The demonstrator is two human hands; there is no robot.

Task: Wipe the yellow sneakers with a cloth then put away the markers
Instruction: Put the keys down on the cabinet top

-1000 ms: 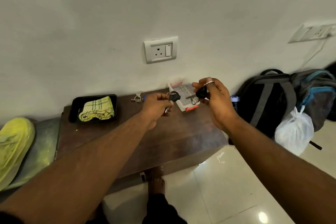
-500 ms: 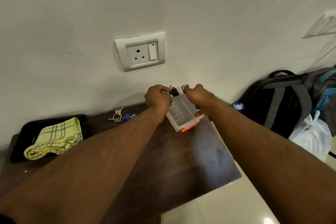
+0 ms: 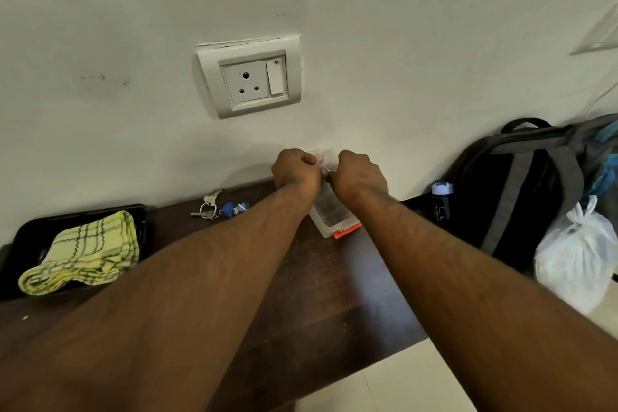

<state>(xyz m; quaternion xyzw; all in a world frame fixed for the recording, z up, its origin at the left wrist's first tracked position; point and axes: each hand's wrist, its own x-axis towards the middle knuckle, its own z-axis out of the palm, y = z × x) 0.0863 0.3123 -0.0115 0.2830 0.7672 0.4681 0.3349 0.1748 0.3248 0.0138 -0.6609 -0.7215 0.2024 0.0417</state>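
Observation:
My left hand (image 3: 294, 169) and my right hand (image 3: 359, 174) are side by side with curled fingers over the far end of a clear plastic box (image 3: 331, 214) with an orange latch. It lies on the dark wooden table (image 3: 317, 294) against the wall. A small metal key ring (image 3: 323, 172) shows between the two hands; the rest of what they grip is hidden. A yellow checked cloth (image 3: 83, 251) lies folded in a black tray (image 3: 26, 234) at the table's left. No sneakers or markers are in view.
A bunch of keys (image 3: 209, 206) with a blue charm (image 3: 234, 209) lies near the wall. A wall socket (image 3: 250, 77) is above. To the right of the table stand a dark bottle (image 3: 440, 199), a black and grey backpack (image 3: 521, 191) and a white plastic bag (image 3: 575, 254).
Both hands, each holding a black-headed key, moved away from me and down to the box's far end. My view moved closer, and the yellow sneaker at far left left the frame.

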